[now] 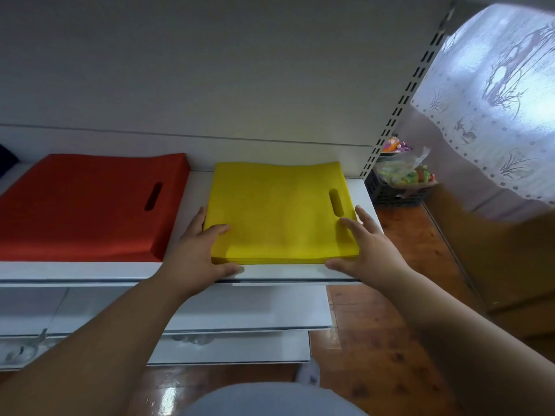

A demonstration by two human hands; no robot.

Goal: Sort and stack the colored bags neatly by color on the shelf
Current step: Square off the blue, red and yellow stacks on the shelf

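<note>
**Both hands squaring up the yellow stack**

Left hand (199, 253) at 7 o'clock of the yellow bag stack (280, 211), fingers straight, thumb under the front edge. Right hand (365, 244) at 5 o'clock, spread flat against its corner. Stack's on the white shelf (90, 270); red bag stack (87, 205) just beside at 9 o'clock.

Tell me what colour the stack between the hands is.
Yellow stack, seen in the head view.
</note>
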